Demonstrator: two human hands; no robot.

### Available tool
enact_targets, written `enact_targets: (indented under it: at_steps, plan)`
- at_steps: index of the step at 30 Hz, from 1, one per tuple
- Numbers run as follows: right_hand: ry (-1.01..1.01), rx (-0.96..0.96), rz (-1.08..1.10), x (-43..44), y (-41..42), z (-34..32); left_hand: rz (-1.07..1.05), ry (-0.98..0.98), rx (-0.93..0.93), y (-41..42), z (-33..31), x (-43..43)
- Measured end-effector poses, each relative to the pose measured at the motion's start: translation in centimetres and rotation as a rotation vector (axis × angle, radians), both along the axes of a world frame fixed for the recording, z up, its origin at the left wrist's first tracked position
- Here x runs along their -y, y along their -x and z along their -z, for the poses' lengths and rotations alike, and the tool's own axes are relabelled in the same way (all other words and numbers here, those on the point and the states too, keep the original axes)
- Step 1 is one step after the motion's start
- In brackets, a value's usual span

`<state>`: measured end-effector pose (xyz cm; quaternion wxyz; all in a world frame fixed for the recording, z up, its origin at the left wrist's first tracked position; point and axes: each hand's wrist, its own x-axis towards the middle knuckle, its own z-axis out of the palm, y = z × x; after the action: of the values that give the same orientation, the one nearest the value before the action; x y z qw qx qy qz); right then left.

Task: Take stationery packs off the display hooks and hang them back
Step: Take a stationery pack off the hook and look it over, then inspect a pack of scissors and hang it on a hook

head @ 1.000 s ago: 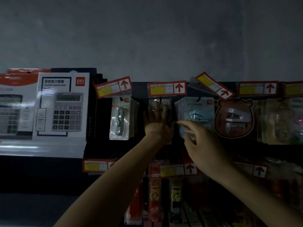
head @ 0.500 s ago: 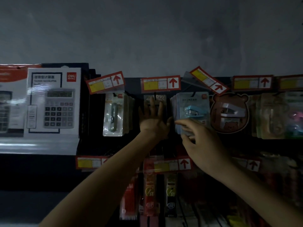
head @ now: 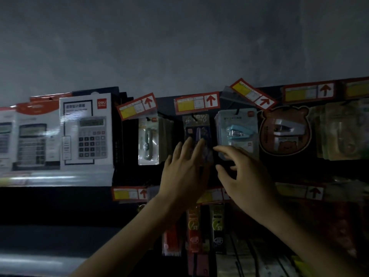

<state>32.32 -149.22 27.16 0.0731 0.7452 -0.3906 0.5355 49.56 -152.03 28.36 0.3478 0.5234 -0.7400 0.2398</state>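
I am pressing my left hand (head: 183, 172), fingers straight, on one dark pack (head: 196, 126) hanging upright, long axis vertical; my right hand (head: 247, 178) is hovering half-open, empty.

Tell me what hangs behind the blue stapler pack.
Edges of more packs show behind the blue stapler pack, at its left. Their contents and number are hidden.

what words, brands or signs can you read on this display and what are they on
"deli": red logo on the calculator box.
Up arrow, no words: each red and yellow price tag; its print is too small to read.
Other print on the calculator box: blurred.
Dark pack under the left hand and the blue stapler pack: lettering unreadable.
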Motion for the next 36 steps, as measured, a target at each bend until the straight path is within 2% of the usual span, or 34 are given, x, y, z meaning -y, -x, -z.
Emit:
enact_targets:
  at_steps: [5, 9, 22, 27, 30, 32, 36]
  plan:
    - [0.028, -0.063, 0.012, -0.7, -1.7, 2.7, -0.102, 0.029, 0.029, -2.9, 3.5, -4.7]
    - [-0.021, -0.079, -0.078, -1.9, -4.0, 5.7, -0.170, 0.086, -0.001, -6.2, 7.5, -9.3]
    - [-0.276, -0.318, -0.498, -12.1, -19.7, 19.2, -0.652, -0.142, -0.228, -22.6, 24.6, -32.0]
    - [-0.393, -0.459, -0.628, -20.7, -30.8, 27.3, -0.877, -0.243, -0.393, -29.8, 33.9, -44.3]
    - [-0.512, -0.528, -0.779, -27.4, -38.4, 32.5, -1.050, -0.313, -0.504, -33.3, 40.0, -52.9]
    - [-0.523, -0.575, -0.857, -31.8, -43.0, 35.8, -1.169, -0.359, -0.582, -35.3, 43.7, -58.6]
    - [-0.569, -0.794, -0.993, -39.3, -50.6, 42.9, -1.367, -0.486, -0.685, -38.9, 50.3, -68.8]
